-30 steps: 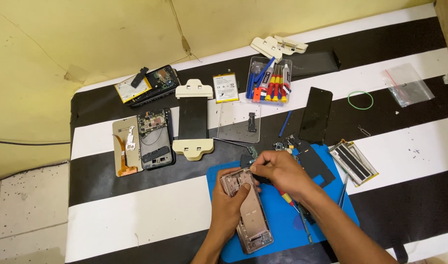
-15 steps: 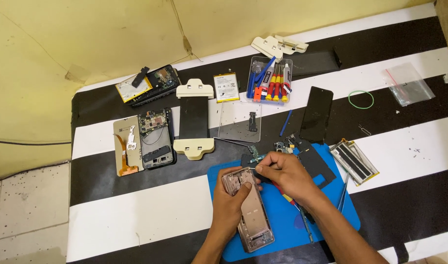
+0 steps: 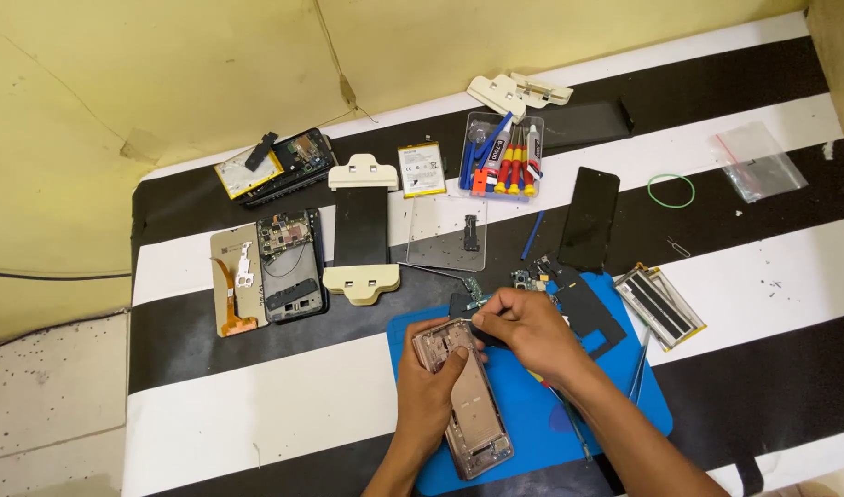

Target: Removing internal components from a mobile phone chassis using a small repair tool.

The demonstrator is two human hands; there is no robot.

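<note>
My left hand (image 3: 433,385) covered one long side of the opened phone frame (image 3: 468,400), and my right hand (image 3: 525,329) hid whatever small tool or part my fingertips pinched at its top corner, too small to tell. Both my forearms ran off the bottom edge. The blue work mat (image 3: 532,405) lay partly under my arms, and its lower end was cut off there too.

Black screen panel (image 3: 589,217) mid-table; clear plastic bag (image 3: 759,163) far right; white-labelled battery (image 3: 422,169).
</note>
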